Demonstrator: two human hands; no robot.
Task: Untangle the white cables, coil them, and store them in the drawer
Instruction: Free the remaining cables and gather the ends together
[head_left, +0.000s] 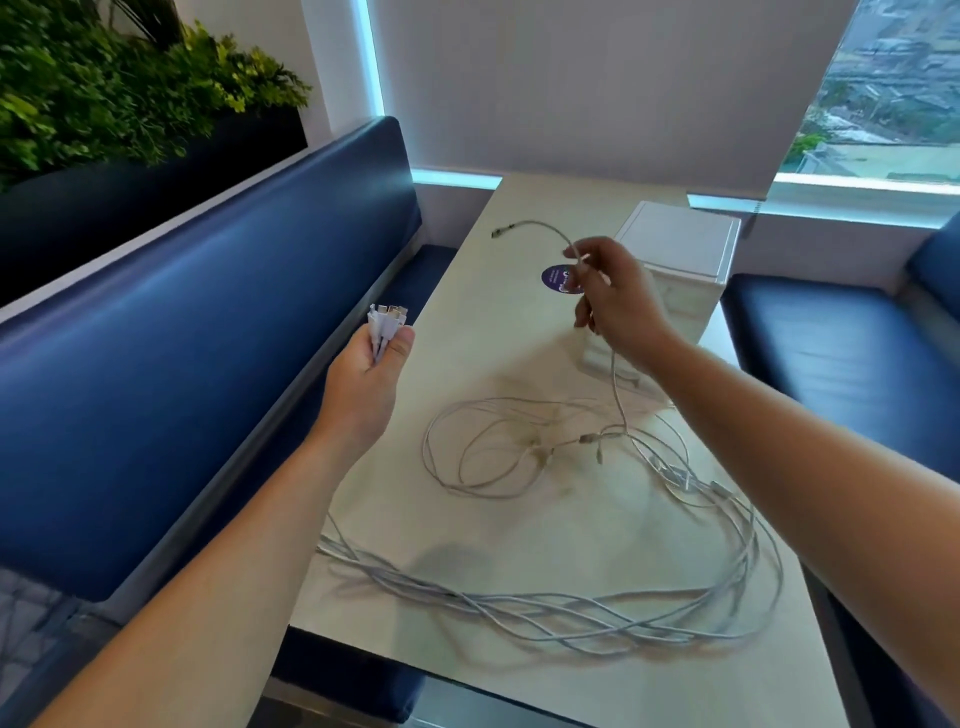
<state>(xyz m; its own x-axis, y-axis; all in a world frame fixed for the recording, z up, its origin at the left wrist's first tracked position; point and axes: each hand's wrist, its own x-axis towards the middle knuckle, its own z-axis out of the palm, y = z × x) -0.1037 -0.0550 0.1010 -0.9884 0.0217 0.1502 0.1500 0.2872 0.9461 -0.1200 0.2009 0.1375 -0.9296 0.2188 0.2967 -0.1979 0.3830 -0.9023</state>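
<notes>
Nearest, the white cables (545, 608) lay in a twisted, tangled bundle across the table (467, 649). The left hand (363, 384) was clamped on a bunch of connector ends (387, 317). Farther out, the right hand (618, 301) pinched a single cable (618, 395). Drawing that strand out slowly, with the gathered ends held fixed, would likely avoid tightening knots. The white drawer unit (680, 260) stood behind.

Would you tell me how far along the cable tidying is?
Done: several plug ends are gathered in the left hand. In hand: the right hand lifts one cable. Left: the cables on the table lie loose and crossed, none coiled; the drawer unit waits behind.
</notes>
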